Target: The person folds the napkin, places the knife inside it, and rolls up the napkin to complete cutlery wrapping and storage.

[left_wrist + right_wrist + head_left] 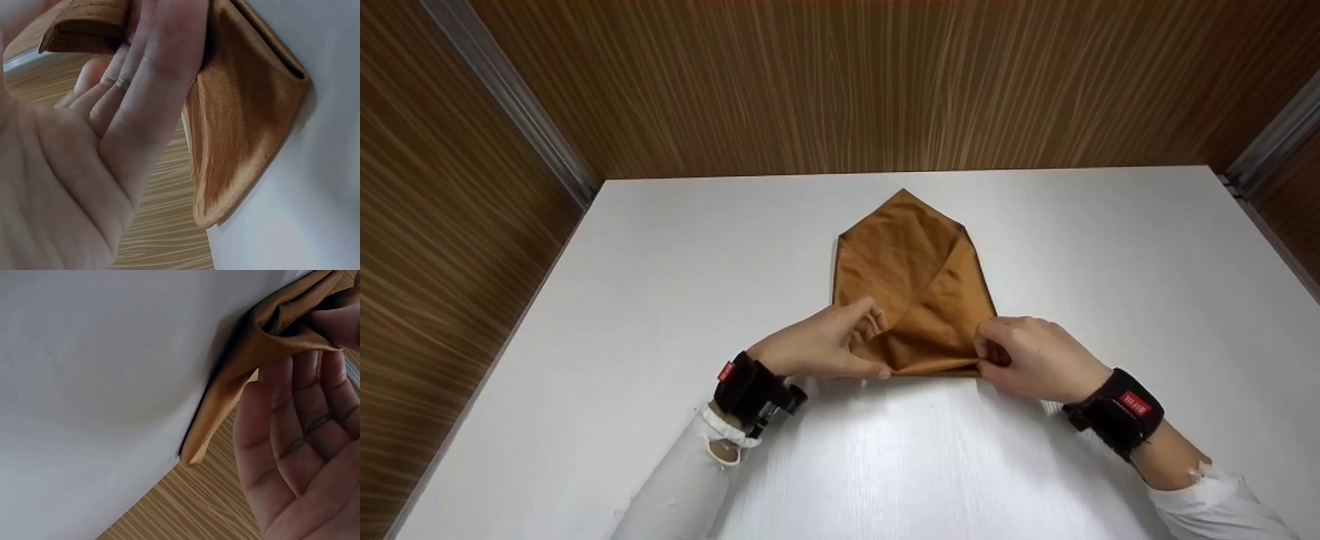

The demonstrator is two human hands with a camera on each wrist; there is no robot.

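Bare white table [660, 300] on every side of the folded cloth [915, 285] (wood-grain walls [840, 82] behind).

This looks like a purpose-built recording booth rather than a home or kitchen: a plain white desk [660, 300] is closed in on three sides by wood-grain panel walls [840, 82], joined at the corners by bare metal strips [510, 97]. The person wears black camera straps with red tags [1117, 411] on both wrists, which fits a staged data-collection setup.
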